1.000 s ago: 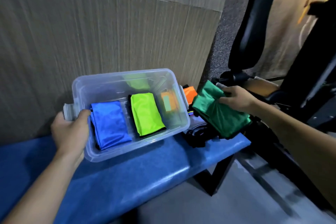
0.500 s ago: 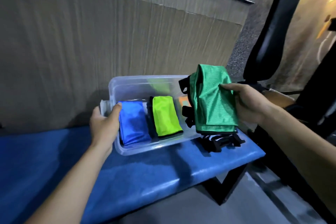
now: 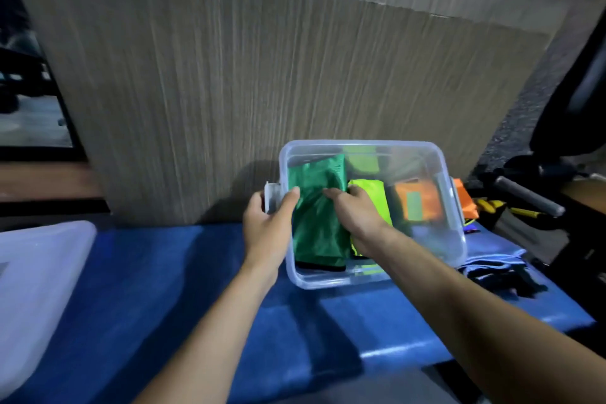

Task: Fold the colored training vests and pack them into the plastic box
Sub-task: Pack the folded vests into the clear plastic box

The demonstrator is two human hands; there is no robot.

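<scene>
pressing a folded green vest (image 3: 316, 223) into the left end of the clear plastic box (image 3: 455, 207) on the blue bench (image 3: 164, 289), the right hand (image 3: 355, 211) lays near-flat fingers on the cloth while the left hand (image 3: 267, 223) grips the box's rim. thin, slick and limp, it looks best handled by its folded edges. whatever lies beneath is hidden.

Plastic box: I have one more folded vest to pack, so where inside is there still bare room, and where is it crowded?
The plastic box has bare floor at its right end, between the yellow-green vest and the right wall. The left end is crowded: the green vest lies there under the right hand, and the left hand grips that rim.
</scene>
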